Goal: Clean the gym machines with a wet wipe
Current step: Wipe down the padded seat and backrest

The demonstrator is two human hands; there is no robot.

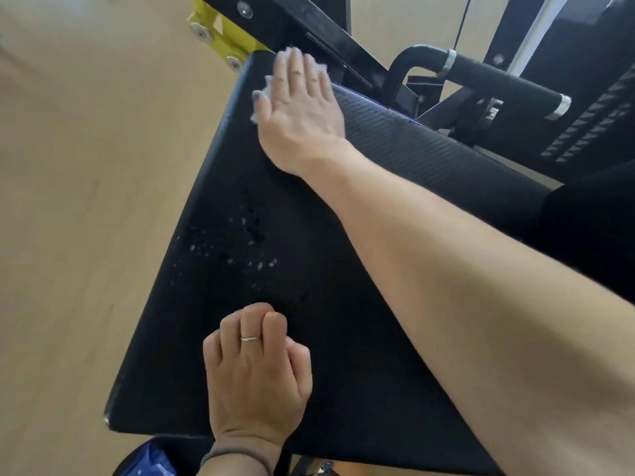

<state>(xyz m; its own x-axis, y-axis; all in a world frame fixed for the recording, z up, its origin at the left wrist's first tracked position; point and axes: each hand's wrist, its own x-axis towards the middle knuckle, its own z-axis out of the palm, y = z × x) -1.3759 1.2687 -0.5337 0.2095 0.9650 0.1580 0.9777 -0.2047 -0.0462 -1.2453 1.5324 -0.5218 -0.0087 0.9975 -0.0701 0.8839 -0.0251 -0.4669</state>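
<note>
A black padded seat point(213, 338) of a gym machine fills the middle of the head view, its surface worn and flecked with white spots point(240, 245). My right hand point(302, 111) lies flat with straight fingers at the seat's far corner, pressing a white wet wipe point(266, 85) against the pad; only the wipe's edges show around my fingers. My left hand point(256, 369), wearing a ring, rests on the near part of the seat with its fingers curled and holding nothing.
Beyond the seat stand the black frame point(309, 15), a yellow bracket point(223, 32) with bolts, and a black padded handle bar point(498, 80). A ribbed black pad point(429, 146) adjoins the seat on the right. Light wooden floor point(68, 201) lies left. A blue packet point(151, 462) shows at the bottom.
</note>
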